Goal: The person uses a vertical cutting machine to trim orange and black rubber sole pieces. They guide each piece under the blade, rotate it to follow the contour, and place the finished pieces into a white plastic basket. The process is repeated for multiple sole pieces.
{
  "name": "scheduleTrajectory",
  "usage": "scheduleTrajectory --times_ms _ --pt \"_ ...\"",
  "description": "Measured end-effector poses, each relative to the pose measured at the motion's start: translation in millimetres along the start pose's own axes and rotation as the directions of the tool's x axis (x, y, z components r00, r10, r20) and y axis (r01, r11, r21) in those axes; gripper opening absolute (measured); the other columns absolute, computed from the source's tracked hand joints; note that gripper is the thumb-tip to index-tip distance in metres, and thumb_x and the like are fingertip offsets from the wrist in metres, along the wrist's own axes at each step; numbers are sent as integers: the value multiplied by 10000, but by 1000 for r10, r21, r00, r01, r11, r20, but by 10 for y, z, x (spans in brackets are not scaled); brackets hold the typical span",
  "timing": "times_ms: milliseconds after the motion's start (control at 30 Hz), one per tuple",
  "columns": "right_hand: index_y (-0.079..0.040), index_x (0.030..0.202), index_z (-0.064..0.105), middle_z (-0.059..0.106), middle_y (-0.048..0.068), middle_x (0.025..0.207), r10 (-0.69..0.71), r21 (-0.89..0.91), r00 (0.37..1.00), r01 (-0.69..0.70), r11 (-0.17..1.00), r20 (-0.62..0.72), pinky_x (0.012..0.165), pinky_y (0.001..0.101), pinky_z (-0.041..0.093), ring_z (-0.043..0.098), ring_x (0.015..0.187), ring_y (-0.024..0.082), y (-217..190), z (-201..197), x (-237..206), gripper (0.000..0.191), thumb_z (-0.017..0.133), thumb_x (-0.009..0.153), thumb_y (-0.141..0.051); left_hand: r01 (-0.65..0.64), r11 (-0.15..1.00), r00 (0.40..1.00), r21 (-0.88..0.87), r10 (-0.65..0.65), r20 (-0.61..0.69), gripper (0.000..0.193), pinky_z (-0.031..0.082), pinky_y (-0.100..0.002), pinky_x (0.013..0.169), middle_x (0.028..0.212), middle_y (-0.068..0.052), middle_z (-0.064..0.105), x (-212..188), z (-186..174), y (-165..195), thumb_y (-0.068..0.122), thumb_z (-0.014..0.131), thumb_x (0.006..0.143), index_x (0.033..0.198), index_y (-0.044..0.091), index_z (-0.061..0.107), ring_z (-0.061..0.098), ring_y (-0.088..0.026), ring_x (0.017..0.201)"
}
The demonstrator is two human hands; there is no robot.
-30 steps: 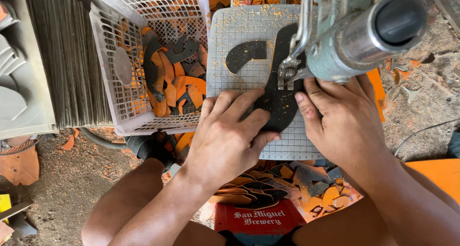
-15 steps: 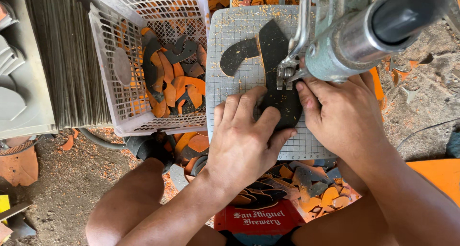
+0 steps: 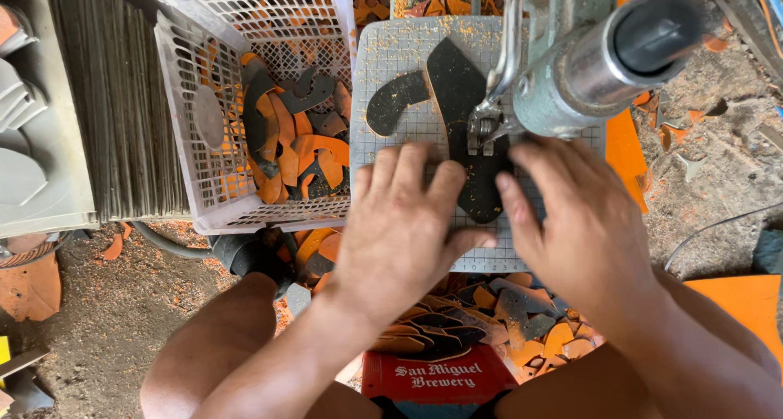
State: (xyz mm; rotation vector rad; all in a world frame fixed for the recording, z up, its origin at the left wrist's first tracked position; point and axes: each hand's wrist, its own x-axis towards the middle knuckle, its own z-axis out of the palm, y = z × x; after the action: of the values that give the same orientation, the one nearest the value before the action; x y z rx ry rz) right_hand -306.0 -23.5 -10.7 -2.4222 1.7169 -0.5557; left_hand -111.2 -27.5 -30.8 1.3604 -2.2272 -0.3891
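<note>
At the bottom centre of the frame a red crate (image 3: 436, 378) sits between the person's bare knees, and just above it lies a heap of orange and dark offcuts (image 3: 489, 321). Above that heap the two hands rest on a grey gridded cutting mat (image 3: 391, 68) that covers the tabletop in the middle of the frame. The left hand (image 3: 404, 223) lies flat with fingers stretched out and close together, pressing on the mat and touching the lower left edge of a dark sole-shaped piece (image 3: 465, 117). The right hand (image 3: 575, 215) is also laid flat, fingers loosely spread, its fingertips against the right side of the same piece; neither hand pinches anything. The piece lies lengthwise up the mat, under the foot of a grey metal machine (image 3: 571, 68) at the upper right. A smaller curved dark cutout (image 3: 395, 101) lies on the mat just to its left. Further left, a white plastic basket (image 3: 196, 182) holds more orange and dark scraps, and a stack of dark sheets (image 3: 114, 101) stands at the upper left.
</note>
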Motion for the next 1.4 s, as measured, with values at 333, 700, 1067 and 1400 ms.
scheduleTrajectory --times_ms 333,700,1067,1400 --pt "14 985 735 716 231 1231 -57 -67 997 53 996 -49 985 493 542 665 1211 427 -145 46 -108 450 827 838 -402 -93 981 995 169 85 51 417 300 -751 1104 1526 -209 494 234 -352 -433 230 681 933 1297 27 692 367 -465 1442" --pt "23 993 726 698 235 1285 -38 7 998 39 999 -49 1005 437 555 658 1266 373 -13 134 -109 394 843 839 -320 -184 978 974 94 169 149 410 278 -730 1139 1504 -153 545 37 -127 -297 205 589 994 1345 -3 637 429 -375 1454" --pt "28 1058 707 677 212 1342 -13 55 1000 14 998 -8 1010 429 556 652 1280 354 73 150 -69 383 835 850 -266 -158 982 982 106 144 122 436 280 -698 1162 1520 -145 538 -13 -82 -288 218 589 1001 1384 11 619 427 -354 1462" --pt "27 1095 711 697 186 1312 0 102 1000 0 995 -1 996 423 556 676 1234 342 149 126 -13 401 851 827 -235 -135 985 986 105 123 115 479 287 -662 1173 1519 -136 545 -1 -81 -272 237 614 979 1404 17 601 435 -343 1458"
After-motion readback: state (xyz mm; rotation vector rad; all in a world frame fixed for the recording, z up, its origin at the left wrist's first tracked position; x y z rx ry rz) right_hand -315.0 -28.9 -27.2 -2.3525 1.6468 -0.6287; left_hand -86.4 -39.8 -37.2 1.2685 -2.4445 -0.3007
